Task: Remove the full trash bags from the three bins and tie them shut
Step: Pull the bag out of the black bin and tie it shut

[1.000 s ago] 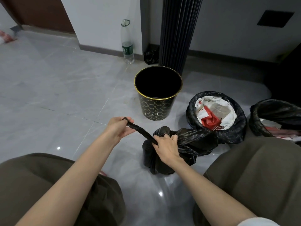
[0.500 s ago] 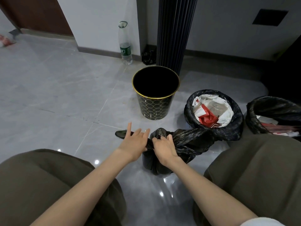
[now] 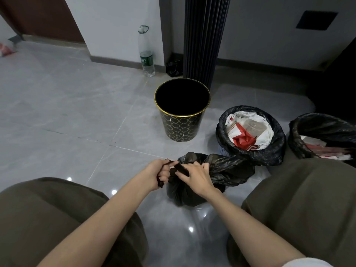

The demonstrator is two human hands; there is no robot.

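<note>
You look down at a grey tiled floor [image 3: 67,112] from a crouch; your knees [image 3: 48,218], in olive trousers, frame the near left and near right corners. Between them, near you, a black trash bag [image 3: 185,195] stands on the floor, out of any bin, with its top gathered into a neck. Your left hand [image 3: 158,173] is closed around a twisted strip of that neck, fingers curled tight over the plastic; your right hand [image 3: 194,175] sits just beside it on the right, fingers bent and pinching the gathered top; the two hands almost touch. A second twisted length of the bag stretches away to the right, reaching the foot of the middle bin [image 3: 221,132]; whether the knot is complete you cannot tell.

Farther off, just left of centre, stands the empty bin [image 3: 181,128], black with a gold rim and a gold lattice pattern, unlined. The middle bin, to its right and a little nearer, wears a black liner folded over its rim and is filled with white and red wrappers [image 3: 248,130]. The right bin [image 3: 300,147], at the right edge and partly cut off, is lined the same way and holds similar litter.

Against the far wall stand a clear plastic bottle [image 3: 146,53] with a green label and a dark ribbed column [image 3: 206,35].
</note>
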